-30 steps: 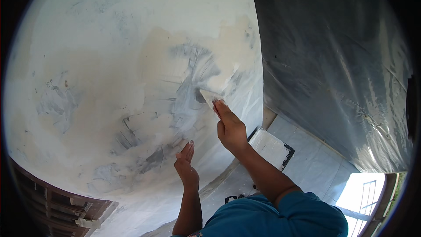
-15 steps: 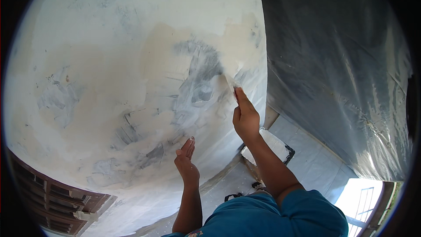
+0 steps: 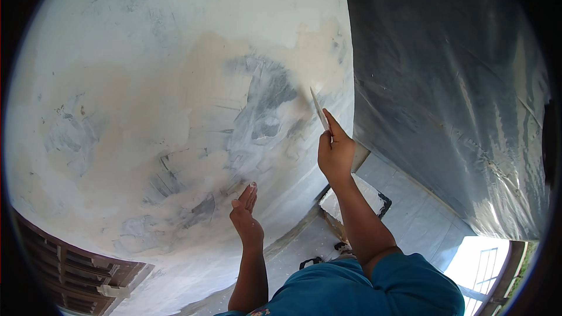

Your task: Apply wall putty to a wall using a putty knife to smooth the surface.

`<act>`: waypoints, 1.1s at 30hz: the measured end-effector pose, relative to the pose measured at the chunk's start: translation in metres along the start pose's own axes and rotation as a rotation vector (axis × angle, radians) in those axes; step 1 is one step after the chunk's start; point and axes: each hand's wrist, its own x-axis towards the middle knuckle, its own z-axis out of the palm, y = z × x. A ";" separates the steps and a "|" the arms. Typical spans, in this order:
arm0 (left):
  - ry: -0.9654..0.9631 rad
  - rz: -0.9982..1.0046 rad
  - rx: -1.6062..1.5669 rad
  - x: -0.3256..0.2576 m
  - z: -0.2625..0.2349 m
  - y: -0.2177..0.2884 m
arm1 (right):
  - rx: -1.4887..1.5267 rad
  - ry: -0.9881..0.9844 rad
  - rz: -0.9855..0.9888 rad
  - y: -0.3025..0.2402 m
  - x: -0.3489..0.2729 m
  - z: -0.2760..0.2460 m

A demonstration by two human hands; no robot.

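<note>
My right hand point(image 3: 336, 155) is closed around a putty knife point(image 3: 318, 108), whose thin pale blade points up and to the left. The blade shows nearly edge-on beside a grey patch point(image 3: 272, 90) on the plastered wall point(image 3: 134, 93); whether it touches the wall I cannot tell. Lower and to the left, my left hand point(image 3: 246, 213) is raised with its fingers stretched upward, close together, in front of the wall. White paste marks its fingertips, and no tool shows clearly in it.
A tray point(image 3: 358, 196) with white paste and a dark rim sits below my right forearm. Dark plastic sheeting point(image 3: 445, 82) hangs on the right. A brown slatted wooden frame point(image 3: 70, 263) is at lower left, and a bright window point(image 3: 480, 269) at lower right.
My right hand has moved slightly right and down, and the putty knife has turned so that its blade appears more edge-on. The left hand has barely shifted.
</note>
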 end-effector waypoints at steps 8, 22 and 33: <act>0.037 -0.026 -0.038 -0.012 -0.015 -0.013 | -0.264 0.004 -0.745 0.006 -0.042 0.095; -0.003 0.038 -0.086 -0.019 -0.001 -0.007 | -0.293 0.008 -0.681 0.008 -0.020 0.052; 0.104 0.078 -0.065 -0.026 -0.022 -0.012 | -0.193 0.050 -0.645 0.014 -0.034 0.040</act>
